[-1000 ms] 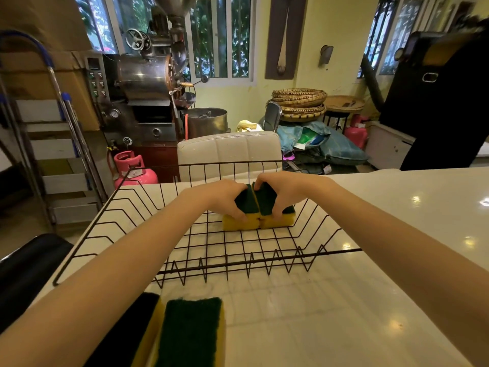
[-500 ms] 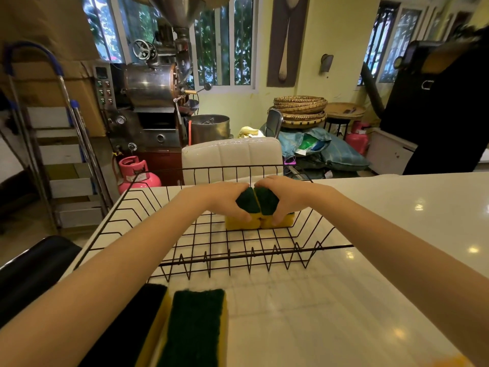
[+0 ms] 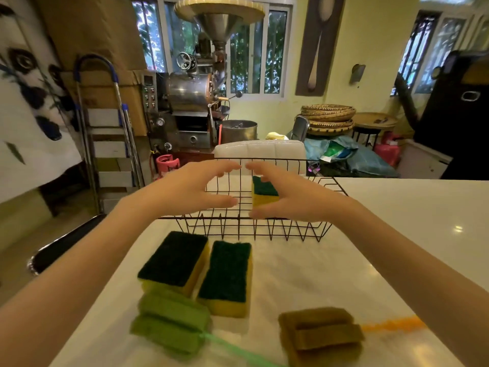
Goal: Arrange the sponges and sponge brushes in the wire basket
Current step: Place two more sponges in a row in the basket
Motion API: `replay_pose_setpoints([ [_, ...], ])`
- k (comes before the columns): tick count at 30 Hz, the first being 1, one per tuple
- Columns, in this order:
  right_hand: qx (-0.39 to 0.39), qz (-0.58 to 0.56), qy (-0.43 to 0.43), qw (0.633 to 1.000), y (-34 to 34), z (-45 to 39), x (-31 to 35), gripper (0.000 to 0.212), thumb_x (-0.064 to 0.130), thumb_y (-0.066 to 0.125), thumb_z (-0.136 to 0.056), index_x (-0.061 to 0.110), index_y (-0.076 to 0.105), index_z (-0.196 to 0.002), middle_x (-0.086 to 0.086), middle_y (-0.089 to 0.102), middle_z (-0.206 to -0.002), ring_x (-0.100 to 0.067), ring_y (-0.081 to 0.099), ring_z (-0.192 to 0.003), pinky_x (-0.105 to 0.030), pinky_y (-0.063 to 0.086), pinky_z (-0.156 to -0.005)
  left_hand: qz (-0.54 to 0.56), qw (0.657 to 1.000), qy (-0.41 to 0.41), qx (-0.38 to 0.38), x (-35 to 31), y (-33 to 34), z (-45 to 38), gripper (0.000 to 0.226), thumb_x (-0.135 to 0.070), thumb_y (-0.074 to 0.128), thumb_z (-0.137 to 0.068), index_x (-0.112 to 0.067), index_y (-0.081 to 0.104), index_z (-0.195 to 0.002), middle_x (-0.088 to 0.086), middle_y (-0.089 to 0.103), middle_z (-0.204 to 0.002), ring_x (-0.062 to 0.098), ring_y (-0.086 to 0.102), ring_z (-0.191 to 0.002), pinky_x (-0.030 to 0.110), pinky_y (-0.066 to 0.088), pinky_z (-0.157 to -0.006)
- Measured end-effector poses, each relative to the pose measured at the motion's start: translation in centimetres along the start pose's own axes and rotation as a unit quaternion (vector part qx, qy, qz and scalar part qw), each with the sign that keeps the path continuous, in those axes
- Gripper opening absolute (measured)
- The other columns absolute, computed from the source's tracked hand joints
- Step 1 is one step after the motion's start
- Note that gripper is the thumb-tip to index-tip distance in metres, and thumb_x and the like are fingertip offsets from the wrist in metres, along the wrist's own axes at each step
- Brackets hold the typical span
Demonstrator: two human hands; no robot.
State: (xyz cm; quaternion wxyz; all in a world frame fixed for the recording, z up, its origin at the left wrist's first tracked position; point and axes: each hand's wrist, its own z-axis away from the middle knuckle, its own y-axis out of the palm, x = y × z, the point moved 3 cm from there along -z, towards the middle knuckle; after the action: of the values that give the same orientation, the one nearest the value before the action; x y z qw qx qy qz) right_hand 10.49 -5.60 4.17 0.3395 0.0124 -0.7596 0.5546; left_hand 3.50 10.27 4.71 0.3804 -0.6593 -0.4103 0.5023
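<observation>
A black wire basket (image 3: 267, 230) stands on the white table (image 3: 397, 234). Inside it a yellow sponge with a green scouring top (image 3: 264, 193) stands near the far side. My left hand (image 3: 195, 189) and my right hand (image 3: 288, 197) hover over the basket, fingers spread, holding nothing; the right hand is just beside the sponge. In front of the basket lie two more yellow-green sponges (image 3: 174, 260) (image 3: 227, 276). Nearer me lie a green sponge brush (image 3: 172, 321) and a brown sponge brush with an orange handle (image 3: 320, 332).
A white padded chair back (image 3: 259, 149) stands just behind the basket. A black chair edge (image 3: 63, 242) sits at the table's left. A stepladder (image 3: 105, 133), a metal roasting machine (image 3: 193, 102) and a pink gas cylinder (image 3: 166, 165) stand beyond.
Both hands have let go of the sponges in the basket and drawn back, fingers now apart. The view has tilted down, bringing the sponge brushes into sight.
</observation>
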Motion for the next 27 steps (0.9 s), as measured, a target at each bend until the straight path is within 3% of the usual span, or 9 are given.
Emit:
replay_pose_setpoints([
  [3, 0.019, -0.007, -0.039, 0.999, 2.5, 1.5, 2.1, 0.078, 0.036, 0.068, -0.073, 0.03, 0.022, -0.136, 0.005, 0.033, -0.145, -0.005, 0.032, -0.121, -0.021, 0.028, -0.091, 0.029, 0.999, 0.006, -0.018, 0.0, 0.6, 3.5, 0.061, -0.049, 0.06, -0.072, -0.037, 0.038, -0.128, -0.016, 0.046, -0.131, -0.002, 0.041, -0.113, 0.018, 0.032, -0.088],
  [7, 0.04, 0.0, -0.05, 0.998, 4.9, 2.7, 3.1, 0.074, 0.039, 0.069, -0.072, 0.027, 0.029, -0.133, 0.004, 0.036, -0.141, -0.01, 0.036, -0.123, -0.027, 0.034, -0.098, 0.053, 0.998, -0.016, -0.021, 0.9, 1.8, 6.7, 0.048, -0.049, 0.062, -0.071, -0.038, 0.049, -0.116, -0.022, 0.051, -0.12, -0.008, 0.043, -0.109, 0.018, 0.034, -0.09],
  [12, 0.101, 0.028, -0.031, 0.994, 7.2, 2.9, 2.8, 0.073, 0.046, 0.07, -0.068, 0.03, 0.033, -0.129, 0.005, 0.038, -0.137, -0.01, 0.035, -0.119, -0.029, 0.035, -0.096, 0.062, 0.997, -0.045, 0.03, 2.9, 3.4, 8.4, 0.042, -0.049, 0.062, -0.071, -0.041, 0.051, -0.111, -0.029, 0.044, -0.116, -0.012, 0.037, -0.105, 0.004, 0.029, -0.08],
  [15, 0.116, 0.043, -0.009, 0.992, 8.1, 2.7, 2.5, 0.072, 0.047, 0.073, -0.064, 0.028, 0.036, -0.124, 0.001, 0.043, -0.127, -0.013, 0.04, -0.11, -0.03, 0.043, -0.091, 0.057, 0.994, -0.069, 0.056, 4.5, 3.9, 8.6, 0.043, -0.048, 0.063, -0.072, -0.038, 0.052, -0.113, -0.023, 0.041, -0.123, -0.008, 0.031, -0.11, -0.001, 0.025, -0.075],
  [20, 0.143, 0.069, 0.014, 0.987, 8.8, 2.8, 1.7, 0.076, 0.046, 0.073, -0.064, 0.022, 0.036, -0.126, -0.001, 0.044, -0.126, -0.014, 0.041, -0.108, -0.024, 0.04, -0.085, 0.085, 0.986, -0.095, 0.103, 6.0, 4.5, 8.6, 0.039, -0.042, 0.067, -0.072, -0.041, 0.048, -0.106, -0.009, 0.043, -0.134, 0.006, 0.037, -0.12, 0.023, 0.03, -0.097],
  [24, 0.158, 0.07, 0.027, 0.985, 8.7, 2.6, 1.8, 0.074, 0.044, 0.073, -0.066, 0.02, 0.036, -0.125, -0.001, 0.046, -0.117, -0.012, 0.043, -0.097, -0.016, 0.038, -0.067, 0.068, 0.978, -0.096, 0.173, 6.0, 4.1, 8.1, 0.044, -0.032, 0.068, -0.073, -0.043, 0.043, -0.106, -0.005, 0.036, -0.139, 0.014, 0.036, -0.122, 0.033, 0.035, -0.102],
  [27, 0.172, 0.094, 0.031, 0.98, 8.5, 2.1, 2.0, 0.07, 0.042, 0.074, -0.065, 0.02, 0.038, -0.121, 0.002, 0.046, -0.105, -0.013, 0.046, -0.089, -0.017, 0.038, -0.059, 0.017, 0.965, -0.119, 0.233, 5.9, 3.7, 7.3, 0.051, -0.027, 0.071, -0.068, -0.042, 0.041, -0.106, -0.003, 0.031, -0.142, 0.019, 0.035, -0.123, 0.034, 0.039, -0.097],
])
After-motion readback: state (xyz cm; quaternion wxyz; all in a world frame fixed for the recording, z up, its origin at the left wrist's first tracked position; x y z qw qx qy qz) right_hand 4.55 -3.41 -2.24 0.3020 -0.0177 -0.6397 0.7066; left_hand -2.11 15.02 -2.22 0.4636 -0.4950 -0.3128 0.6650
